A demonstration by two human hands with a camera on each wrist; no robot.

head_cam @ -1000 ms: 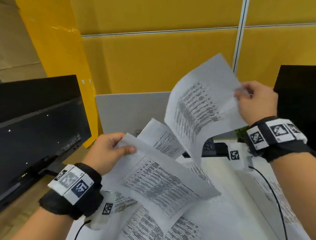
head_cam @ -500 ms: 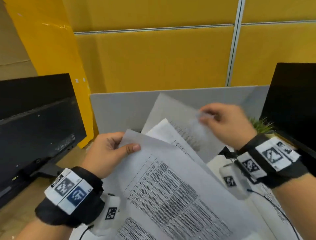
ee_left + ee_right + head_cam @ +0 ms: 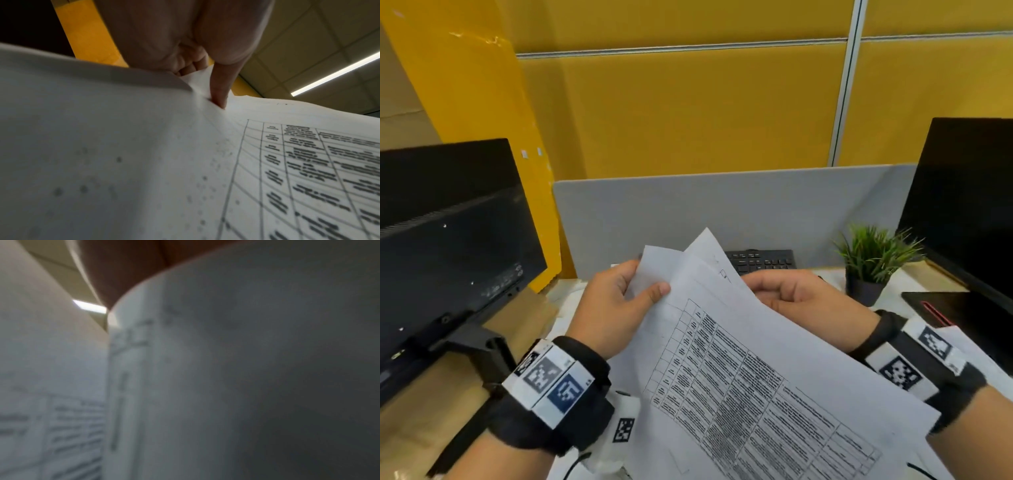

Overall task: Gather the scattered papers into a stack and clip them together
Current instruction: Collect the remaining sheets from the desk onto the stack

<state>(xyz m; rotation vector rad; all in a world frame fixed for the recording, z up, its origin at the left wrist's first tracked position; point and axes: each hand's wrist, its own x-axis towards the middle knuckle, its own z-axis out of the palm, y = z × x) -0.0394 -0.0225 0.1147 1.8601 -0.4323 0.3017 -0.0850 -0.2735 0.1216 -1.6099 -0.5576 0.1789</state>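
Yellow partitions (image 3: 688, 113) backed the surface (image 3: 825, 277). The left hand (image 3: 613, 308) pinched the papers (image 3: 756, 370) by thumb and fingers (image 3: 191, 65). The right hand (image 3: 798, 294) curled on their far edge.

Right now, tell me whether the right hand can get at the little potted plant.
Probably yes. The potted plant stands just beyond the right hand with nothing between them, but that hand seems to be holding the papers from behind and would have to let go first.

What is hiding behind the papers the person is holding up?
Behind the papers a black keyboard peeks out by the grey divider. The sheets cover the rest of it and most of the desk. The left hand pinches them.
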